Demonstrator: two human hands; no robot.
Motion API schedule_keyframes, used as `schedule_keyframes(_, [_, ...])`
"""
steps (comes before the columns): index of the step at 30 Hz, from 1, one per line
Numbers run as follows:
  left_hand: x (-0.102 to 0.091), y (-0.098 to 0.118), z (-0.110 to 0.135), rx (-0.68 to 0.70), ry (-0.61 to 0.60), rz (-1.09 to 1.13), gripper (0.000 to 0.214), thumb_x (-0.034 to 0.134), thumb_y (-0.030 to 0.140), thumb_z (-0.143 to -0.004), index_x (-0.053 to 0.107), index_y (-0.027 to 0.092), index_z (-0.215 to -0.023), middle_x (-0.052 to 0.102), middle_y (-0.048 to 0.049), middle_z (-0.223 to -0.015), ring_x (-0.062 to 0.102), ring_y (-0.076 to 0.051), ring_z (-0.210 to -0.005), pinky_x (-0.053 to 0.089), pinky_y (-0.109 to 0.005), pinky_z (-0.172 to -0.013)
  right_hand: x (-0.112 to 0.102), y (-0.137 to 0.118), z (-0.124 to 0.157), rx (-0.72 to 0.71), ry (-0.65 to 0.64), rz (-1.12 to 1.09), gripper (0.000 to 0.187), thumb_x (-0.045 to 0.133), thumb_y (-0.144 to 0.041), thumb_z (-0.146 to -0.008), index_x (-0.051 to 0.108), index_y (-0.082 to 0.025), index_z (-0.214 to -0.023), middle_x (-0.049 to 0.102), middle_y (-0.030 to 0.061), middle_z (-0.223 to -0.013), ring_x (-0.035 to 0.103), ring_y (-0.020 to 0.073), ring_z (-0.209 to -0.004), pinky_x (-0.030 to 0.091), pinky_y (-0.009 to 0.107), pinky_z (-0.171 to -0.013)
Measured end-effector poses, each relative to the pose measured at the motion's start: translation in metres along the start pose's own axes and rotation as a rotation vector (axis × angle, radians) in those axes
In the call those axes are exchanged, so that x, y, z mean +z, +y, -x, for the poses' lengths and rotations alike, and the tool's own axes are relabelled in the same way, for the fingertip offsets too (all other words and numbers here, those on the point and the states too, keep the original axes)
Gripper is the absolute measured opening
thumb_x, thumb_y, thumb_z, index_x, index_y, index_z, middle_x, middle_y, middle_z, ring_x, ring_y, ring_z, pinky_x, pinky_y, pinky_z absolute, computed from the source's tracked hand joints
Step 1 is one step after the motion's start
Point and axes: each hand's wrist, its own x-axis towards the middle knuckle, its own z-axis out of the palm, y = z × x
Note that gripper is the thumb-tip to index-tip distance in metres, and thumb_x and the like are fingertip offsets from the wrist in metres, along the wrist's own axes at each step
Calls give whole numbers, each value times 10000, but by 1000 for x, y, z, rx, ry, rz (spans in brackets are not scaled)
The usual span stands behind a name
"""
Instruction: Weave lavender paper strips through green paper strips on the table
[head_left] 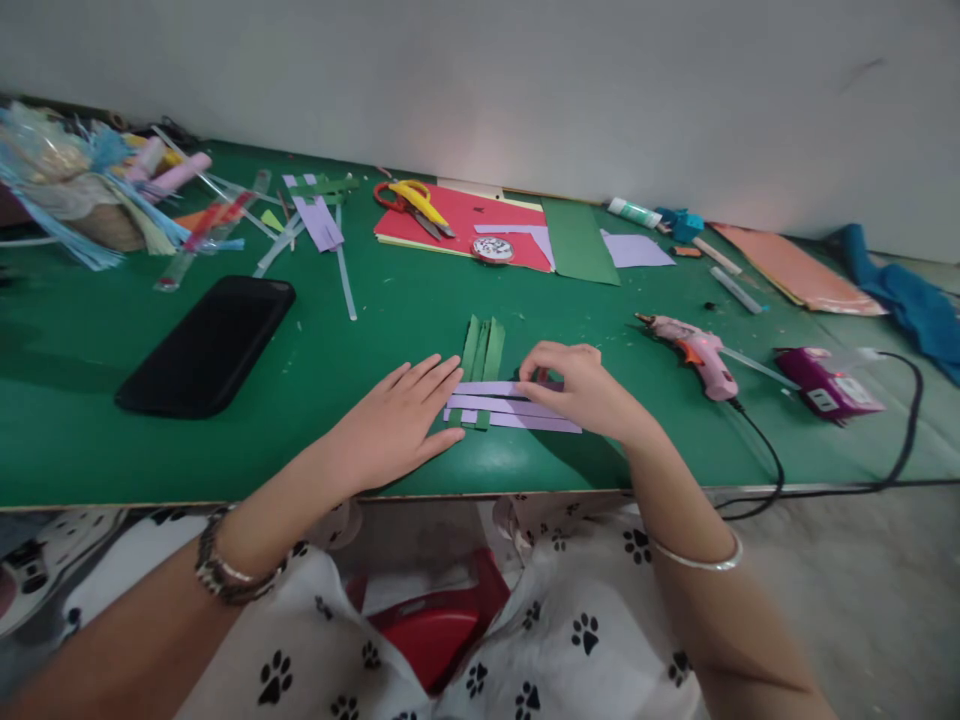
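Observation:
Purple paper strips (536, 422) lie crosswise over and under upright green paper strips (480, 350) on the green table, forming a small weave. My left hand (394, 425) rests flat at the weave's left side, fingers stretched out, the fingertips touching the strip ends. At the right, my right hand (581, 390) has thumb and index finger pinched on the uppermost purple strip (491, 388). Its other fingers are curled and partly hidden. Several purple strips run below that one, their right ends fanning slightly apart.
A pink glue gun (697, 355) lies to the right, its cord running by a purple box (825, 383). A black phone (210, 345) is at left. Scissors (416, 207) rest on red paper (487, 210) at the back, beside green paper (577, 240). Craft scraps crowd the far left.

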Motion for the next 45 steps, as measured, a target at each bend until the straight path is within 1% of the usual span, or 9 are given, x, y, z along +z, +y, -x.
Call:
schedule_keyframes(3, [2, -1, 0, 2, 9, 12, 647, 190, 511, -897, 216, 100, -1396, 174, -64, -1476, 154, -240, -1352, 175, -415, -1084, 1, -1, -2, 37, 32, -58, 94, 536, -227, -778, 544, -179, -698, 593, -21, -698, 519, 112, -661, 263, 332, -792])
schedule_keyframes(5, [3, -2, 0, 6, 22, 16, 653, 176, 521, -895, 213, 105, -1397, 182, -63, -1474, 159, -234, -1351, 174, -408, -1084, 1, -1, -4, 55, 42, -124, 35, 536, -218, -768, 546, -190, -786, 582, -35, -657, 514, 104, -623, 291, 312, -757])
schedule_keyframes(8, [4, -2, 0, 4, 16, 13, 647, 190, 520, -894, 215, 115, -1398, 180, -62, -1475, 155, -233, -1352, 168, -407, -1085, 2, -2, -6, 63, 46, -194, 171, 528, -203, -757, 523, -199, -928, 559, -54, -618, 492, 92, -571, 314, 279, -691])
schedule_keyframes(11, [3, -2, 0, 6, 22, 25, 645, 211, 511, -893, 215, 108, -1396, 191, -72, -1472, 163, -238, -1350, 177, -413, -1083, 1, -2, -6, 48, 38, -228, 192, 525, -239, -763, 520, -195, -950, 550, -52, -614, 479, 89, -564, 322, 260, -649])
schedule_keyframes(18, [1, -3, -1, 18, 62, 67, 648, 256, 504, -884, 252, 88, -1381, 250, -95, -1454, 213, -247, -1334, 204, -417, -1074, -7, -4, -2, 63, -116, -337, 401, 519, -359, -774, 468, -173, -1126, 447, -89, -499, 369, 85, -471, 326, 245, -556])
schedule_keyframes(23, [0, -4, 0, 19, 73, 84, 647, 272, 507, -880, 254, 97, -1380, 260, -96, -1451, 217, -245, -1333, 205, -411, -1076, -8, -1, -4, 27, -98, -387, 393, 543, -301, -735, 488, -162, -1098, 539, -46, -604, 436, 95, -539, 344, 238, -558])
schedule_keyframes(30, [-2, -4, 0, 15, 41, 80, 644, 306, 500, -879, 262, 97, -1379, 238, -90, -1458, 208, -250, -1336, 206, -415, -1080, -4, 6, -7, 44, -112, -342, 219, 520, -242, -721, 585, -152, -910, 595, -12, -641, 477, 99, -576, 362, 245, -595])
schedule_keyframes(39, [-4, -3, 0, 11, 23, 66, 647, 301, 501, -878, 257, 95, -1380, 227, -86, -1462, 203, -246, -1338, 204, -410, -1079, 0, 7, -9, 31, -92, -375, 185, 522, -223, -719, 586, -157, -880, 578, -21, -630, 487, 95, -577, 365, 241, -588])
schedule_keyframes(45, [-1, -5, 0, 31, 69, 75, 629, 273, 511, -877, 276, 128, -1375, 257, -84, -1454, 230, -243, -1329, 204, -399, -1075, -1, 5, -9, 17, -43, -391, 162, 520, -223, -723, 576, -165, -863, 567, -23, -633, 484, 94, -576, 365, 237, -573])
